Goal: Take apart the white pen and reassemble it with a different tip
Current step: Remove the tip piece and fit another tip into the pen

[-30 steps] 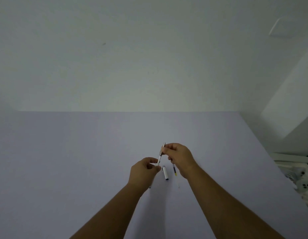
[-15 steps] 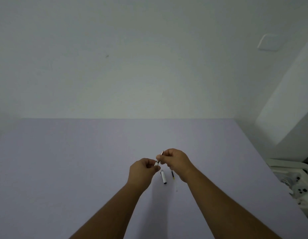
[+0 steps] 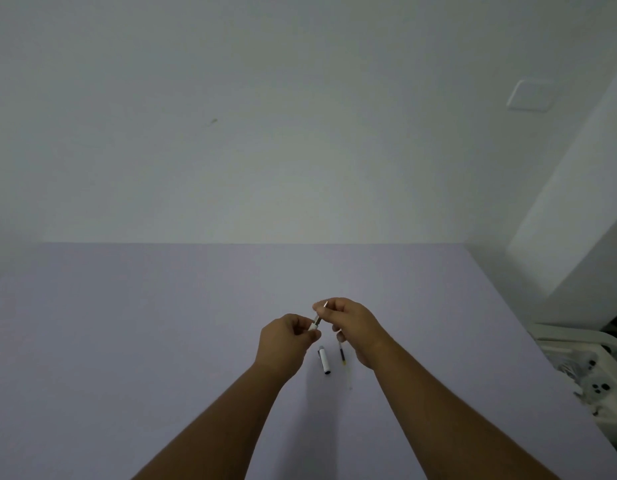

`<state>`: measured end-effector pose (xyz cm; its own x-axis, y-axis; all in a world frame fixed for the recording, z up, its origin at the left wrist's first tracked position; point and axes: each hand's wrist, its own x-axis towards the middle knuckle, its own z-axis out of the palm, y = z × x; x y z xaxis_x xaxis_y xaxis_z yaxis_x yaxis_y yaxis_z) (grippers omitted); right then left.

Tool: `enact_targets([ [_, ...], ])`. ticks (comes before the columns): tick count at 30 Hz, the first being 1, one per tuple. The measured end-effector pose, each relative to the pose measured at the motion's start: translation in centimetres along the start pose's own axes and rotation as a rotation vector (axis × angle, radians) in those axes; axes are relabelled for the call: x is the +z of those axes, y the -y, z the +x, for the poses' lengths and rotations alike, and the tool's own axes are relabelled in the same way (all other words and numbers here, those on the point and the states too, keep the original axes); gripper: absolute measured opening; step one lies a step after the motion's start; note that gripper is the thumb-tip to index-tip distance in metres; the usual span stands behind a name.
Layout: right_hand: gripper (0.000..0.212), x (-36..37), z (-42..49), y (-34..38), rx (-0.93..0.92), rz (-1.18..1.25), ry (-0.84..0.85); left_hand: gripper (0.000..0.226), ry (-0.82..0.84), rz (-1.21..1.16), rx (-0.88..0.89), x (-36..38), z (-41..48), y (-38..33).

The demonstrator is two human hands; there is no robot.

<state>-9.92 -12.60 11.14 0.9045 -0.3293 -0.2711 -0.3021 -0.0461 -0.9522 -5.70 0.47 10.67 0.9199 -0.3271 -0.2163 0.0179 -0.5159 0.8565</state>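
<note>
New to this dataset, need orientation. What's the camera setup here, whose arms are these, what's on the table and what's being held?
There is no robot here. A person wears one wide-angle camera on the head, looking forward and down, so the two bare forearms coming in from the bottom are their own.

The left hand pinches the white pen barrel. The right hand grips a thin metallic part that lines up with the barrel's open end; whether the two touch is too small to tell.

On the pale purple table lie a white cap-like piece with a dark end and a thin refill-like rod, partly hidden by the right hand.
</note>
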Motion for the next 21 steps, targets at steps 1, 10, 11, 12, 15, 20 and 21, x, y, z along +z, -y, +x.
enact_targets([
  [1, 0.012, -0.1, -0.1, 0.0, -0.004, -0.008, -0.008, 0.022, -0.003, 0.006, 0.006, 0.0, 0.0, 0.0],
  [10, 0.005, 0.2, 0.0, 0.2, -0.034, -0.03, 0.011, 0.026, -0.015, 0.058, 0.031, -0.4, 0.2, -0.1],
  [11, 0.011, 0.3, 0.2, 0.2, -0.025, -0.055, -0.022, 0.026, -0.018, 0.071, 0.043, -0.4, 0.2, -0.1],
  [12, 0.02, 0.4, 0.3, 0.3, -0.016, -0.076, -0.045, 0.026, -0.021, 0.077, 0.053, -0.4, 0.2, -0.2],
  [15, 0.008, 0.4, 0.4, 0.6, -0.039, -0.048, 0.009, 0.028, -0.04, 0.071, 0.059, -0.5, 0.3, -0.4],
  [20, 0.03, 0.5, 0.9, 0.6, -0.019, -0.144, -0.067, 0.021, -0.038, 0.102, 0.069, -0.3, 0.4, -0.7],
  [21, 0.035, 0.5, 1.0, 0.7, 0.003, -0.17, -0.079, 0.019, -0.038, 0.103, 0.071, -0.2, 0.4, -0.7],
])
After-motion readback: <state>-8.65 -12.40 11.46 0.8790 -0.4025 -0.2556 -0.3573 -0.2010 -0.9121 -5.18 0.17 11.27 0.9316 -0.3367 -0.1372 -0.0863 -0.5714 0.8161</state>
